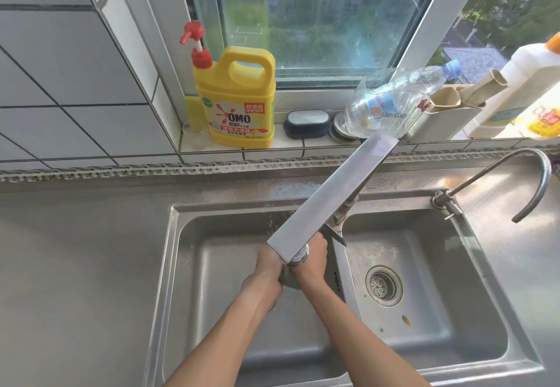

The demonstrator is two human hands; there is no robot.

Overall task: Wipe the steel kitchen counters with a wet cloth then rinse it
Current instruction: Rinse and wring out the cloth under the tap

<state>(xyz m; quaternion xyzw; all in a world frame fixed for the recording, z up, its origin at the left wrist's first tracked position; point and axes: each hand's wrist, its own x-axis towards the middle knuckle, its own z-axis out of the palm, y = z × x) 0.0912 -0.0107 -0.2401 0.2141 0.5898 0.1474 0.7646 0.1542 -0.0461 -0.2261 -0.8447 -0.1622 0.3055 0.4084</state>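
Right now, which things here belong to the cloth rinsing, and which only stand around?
In use: cloth, left hand, right hand, tap, left basin.

Idle: yellow jug, clear bottle, brush, thin tap, right basin, white bottle.

From my feed I see a wall of pale grey tiles (75, 83) with dark grout on the left, meeting a tiled window sill (303, 146). Above it a window (318, 14) in a light metal frame looks down on apartment blocks and trees in daylight, and sun falls on the right end of the sill. On the sill stand a yellow detergent jug (239, 99), a dark brush (306, 123), a clear plastic bottle (400, 99) lying tilted, and a white bottle (521, 83).
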